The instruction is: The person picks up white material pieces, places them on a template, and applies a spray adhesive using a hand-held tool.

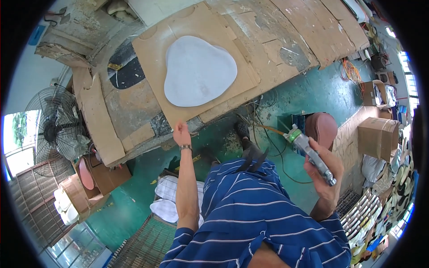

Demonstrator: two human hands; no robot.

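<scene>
My left hand is closed at the near corner of a square brown cardboard sheet, its fingers seemingly pinching that corner. On the sheet lies a white rounded three-lobed piece, with a small greyish smudge low on its surface. Off to the right, away from the table, my right hand is wrapped round a silver hand tool with a green ring at its far end. A brownish hose runs up to that green end. The tool's exact kind is not plain.
A worn cardboard-covered table spans the far side. Loose hoses lie on the green floor by my feet. A pink rounded pad stands at right, near a cardboard box. At left are a large fan and white pieces on a rack.
</scene>
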